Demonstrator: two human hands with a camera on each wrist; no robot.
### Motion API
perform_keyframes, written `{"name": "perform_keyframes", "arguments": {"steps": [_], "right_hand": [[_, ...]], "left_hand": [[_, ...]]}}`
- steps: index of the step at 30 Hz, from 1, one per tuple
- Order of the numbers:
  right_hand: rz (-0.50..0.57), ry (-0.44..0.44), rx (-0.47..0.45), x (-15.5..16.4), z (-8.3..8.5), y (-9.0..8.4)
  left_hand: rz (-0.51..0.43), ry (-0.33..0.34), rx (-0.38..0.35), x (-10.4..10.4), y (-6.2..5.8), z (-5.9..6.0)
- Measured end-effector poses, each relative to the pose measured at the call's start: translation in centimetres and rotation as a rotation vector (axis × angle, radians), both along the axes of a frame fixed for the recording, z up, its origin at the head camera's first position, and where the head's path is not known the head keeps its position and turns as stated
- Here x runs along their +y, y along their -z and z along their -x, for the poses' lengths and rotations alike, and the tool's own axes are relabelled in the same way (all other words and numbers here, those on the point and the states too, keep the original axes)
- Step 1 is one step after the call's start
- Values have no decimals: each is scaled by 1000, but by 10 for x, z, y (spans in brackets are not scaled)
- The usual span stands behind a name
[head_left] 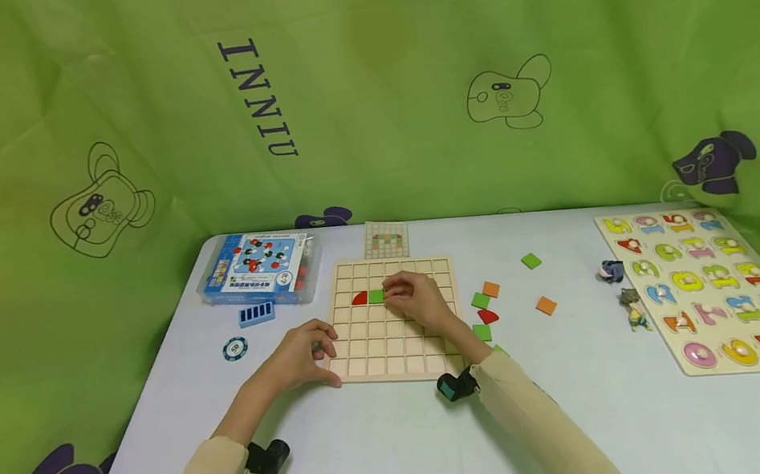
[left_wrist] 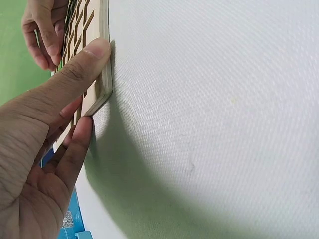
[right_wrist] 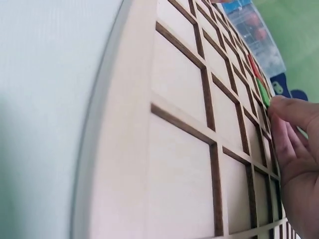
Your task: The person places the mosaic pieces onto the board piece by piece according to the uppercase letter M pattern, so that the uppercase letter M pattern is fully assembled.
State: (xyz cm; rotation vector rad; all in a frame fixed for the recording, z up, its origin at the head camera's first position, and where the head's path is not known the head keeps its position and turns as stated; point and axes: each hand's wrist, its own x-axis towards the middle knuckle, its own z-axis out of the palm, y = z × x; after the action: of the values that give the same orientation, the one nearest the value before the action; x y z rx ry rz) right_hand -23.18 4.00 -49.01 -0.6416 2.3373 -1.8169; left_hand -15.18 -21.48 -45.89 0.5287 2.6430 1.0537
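A wooden grid board (head_left: pixel 385 379) lies on the table. My left hand (head_left: pixel 302 355) holds its near left corner, the thumb (left_wrist: pixel 94 50) over the front rim and the fingers bent against the left side. Over the board's upper middle, my right hand (head_left: pixel 422 304) pinches at a green square tile (head_left: pixel 376 296), thumb and fingertips at its right edge. This tile sits beside a red quarter-round tile (head_left: pixel 360 298) in the same row. The fingers partly hide the cells to the right.
Behind the board lies a pattern card (head_left: pixel 388 253). Loose green, red and orange tiles (head_left: pixel 492 289) are scattered to the right. Further right are a number puzzle board (head_left: pixel 717 303) and small figurines (head_left: pixel 611 271). At left are a plastic case (head_left: pixel 260 266), a blue slotted block (head_left: pixel 256 313) and a round chip (head_left: pixel 235 349).
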Motion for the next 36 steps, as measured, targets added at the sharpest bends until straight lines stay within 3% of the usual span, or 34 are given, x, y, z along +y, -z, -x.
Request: {"name": "perform_keyframes", "arguments": {"steps": [7,14,19,23,28,32,36], "right_hand": [[36,5,-49,18,-4,-6],[16,79,-57,78,-19,-15],[-62,225,-42,132,-38,-28],[-125,341,51,168,-53,-39],[-359,485,131,209,-67,-29],[-507,502,101,224,-77,-22],[-485,502,83,229,-79,-14]], "left_hand": [[3,-1,4,0,0,1],[6,17,0,2,3,-1],[9,14,11,1,4,-1],[11,10,11,0,1,0],[-1,16,12,1,-1,2],[11,4,2,1,-1,1],[13,-1,-5,1,1,0]]}}
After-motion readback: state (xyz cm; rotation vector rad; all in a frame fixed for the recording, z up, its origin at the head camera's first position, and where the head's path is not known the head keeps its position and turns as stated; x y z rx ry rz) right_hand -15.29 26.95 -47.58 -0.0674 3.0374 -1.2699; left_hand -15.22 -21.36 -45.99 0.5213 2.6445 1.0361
